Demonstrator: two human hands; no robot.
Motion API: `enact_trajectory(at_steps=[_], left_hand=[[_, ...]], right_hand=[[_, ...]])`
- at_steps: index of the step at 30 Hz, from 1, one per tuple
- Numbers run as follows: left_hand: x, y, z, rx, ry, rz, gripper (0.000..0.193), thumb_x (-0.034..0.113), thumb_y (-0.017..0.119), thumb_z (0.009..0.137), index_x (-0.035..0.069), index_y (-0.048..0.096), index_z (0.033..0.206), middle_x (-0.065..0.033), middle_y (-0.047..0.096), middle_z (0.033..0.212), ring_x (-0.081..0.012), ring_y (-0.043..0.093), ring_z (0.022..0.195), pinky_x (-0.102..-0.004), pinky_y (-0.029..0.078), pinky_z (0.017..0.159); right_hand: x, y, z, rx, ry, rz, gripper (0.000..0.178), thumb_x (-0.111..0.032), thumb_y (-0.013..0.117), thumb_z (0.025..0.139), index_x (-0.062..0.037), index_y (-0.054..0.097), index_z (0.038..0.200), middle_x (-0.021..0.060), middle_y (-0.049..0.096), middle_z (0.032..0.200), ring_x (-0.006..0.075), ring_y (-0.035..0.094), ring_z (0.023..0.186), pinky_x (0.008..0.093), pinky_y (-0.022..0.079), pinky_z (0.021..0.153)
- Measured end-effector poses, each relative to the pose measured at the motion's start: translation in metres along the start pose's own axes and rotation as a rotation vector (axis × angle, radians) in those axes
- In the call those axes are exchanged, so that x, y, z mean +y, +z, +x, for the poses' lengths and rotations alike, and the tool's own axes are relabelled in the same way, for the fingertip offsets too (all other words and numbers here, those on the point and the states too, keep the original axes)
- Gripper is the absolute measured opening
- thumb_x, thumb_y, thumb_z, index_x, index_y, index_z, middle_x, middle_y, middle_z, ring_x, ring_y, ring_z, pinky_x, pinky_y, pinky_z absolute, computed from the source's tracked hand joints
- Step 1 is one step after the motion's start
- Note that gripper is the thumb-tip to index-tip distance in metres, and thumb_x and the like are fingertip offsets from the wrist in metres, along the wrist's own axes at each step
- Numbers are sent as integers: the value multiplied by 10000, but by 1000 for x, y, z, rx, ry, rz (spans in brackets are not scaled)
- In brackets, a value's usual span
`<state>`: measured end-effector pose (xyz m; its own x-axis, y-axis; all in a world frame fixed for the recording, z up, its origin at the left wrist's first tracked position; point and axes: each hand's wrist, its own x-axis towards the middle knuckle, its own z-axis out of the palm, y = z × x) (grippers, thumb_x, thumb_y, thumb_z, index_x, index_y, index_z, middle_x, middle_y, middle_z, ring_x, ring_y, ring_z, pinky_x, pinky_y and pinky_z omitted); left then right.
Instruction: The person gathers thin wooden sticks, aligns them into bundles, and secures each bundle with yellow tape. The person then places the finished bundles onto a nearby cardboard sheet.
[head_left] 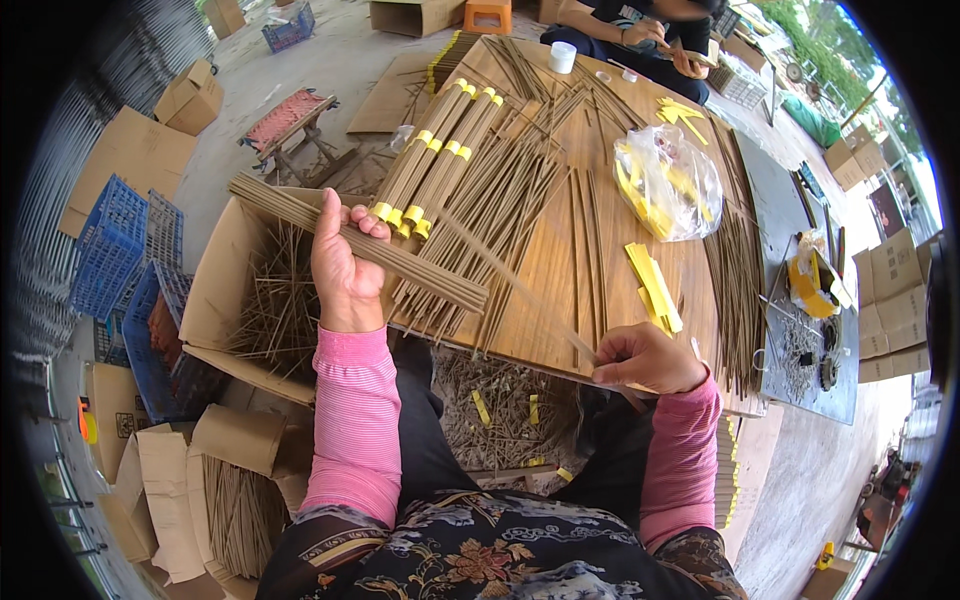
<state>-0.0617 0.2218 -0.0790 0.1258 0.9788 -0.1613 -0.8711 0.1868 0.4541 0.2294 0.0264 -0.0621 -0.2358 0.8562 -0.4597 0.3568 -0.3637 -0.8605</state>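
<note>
A bundle of thin brown incense sticks (430, 274) lies across my left hand (348, 272), whose fingers are curled round it with the thumb pointing up. Its left end reaches over an open cardboard box; its right end hangs over the near edge of the table. My right hand (652, 358), at the table's near right edge, pinches a single stick (522, 292), smeared by motion, that slants up and left toward the bundle. Beyond my left hand, stacked bundles with yellow paper bands (436, 150) lie beside a spread of loose sticks (500, 190).
On the wooden table (545, 250) are a clear bag of yellow strips (668, 185), more yellow strips (654, 288) and a white jar (562, 57). The open cardboard box (215, 290) holds tangled sticks. Blue crates (108, 240) stand left. Another person (640, 40) sits at the far side.
</note>
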Motion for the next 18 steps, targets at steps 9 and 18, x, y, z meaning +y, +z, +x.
enact_trajectory(at_steps=[9, 18], left_hand=[[-30, 12, -14, -240, -102, 17, 312, 295, 531, 875, 124, 421, 639, 10, 442, 557, -78, 400, 447, -217, 348, 417], [-71, 26, -49, -345, -231, 241, 301, 306, 550, 863, 110, 456, 655, 14, 437, 543, -77, 406, 424, -228, 362, 391]], right_hand=[[38, -8, 35, 555, 84, -61, 255, -213, 676, 733, 19, 573, 744, 23, 524, 592, 91, 475, 517, 244, 394, 468], [-3, 30, 41, 646, -305, -34, 362, -267, 662, 776, 42, 578, 945, 103, 607, 763, 160, 572, 682, 286, 477, 640]])
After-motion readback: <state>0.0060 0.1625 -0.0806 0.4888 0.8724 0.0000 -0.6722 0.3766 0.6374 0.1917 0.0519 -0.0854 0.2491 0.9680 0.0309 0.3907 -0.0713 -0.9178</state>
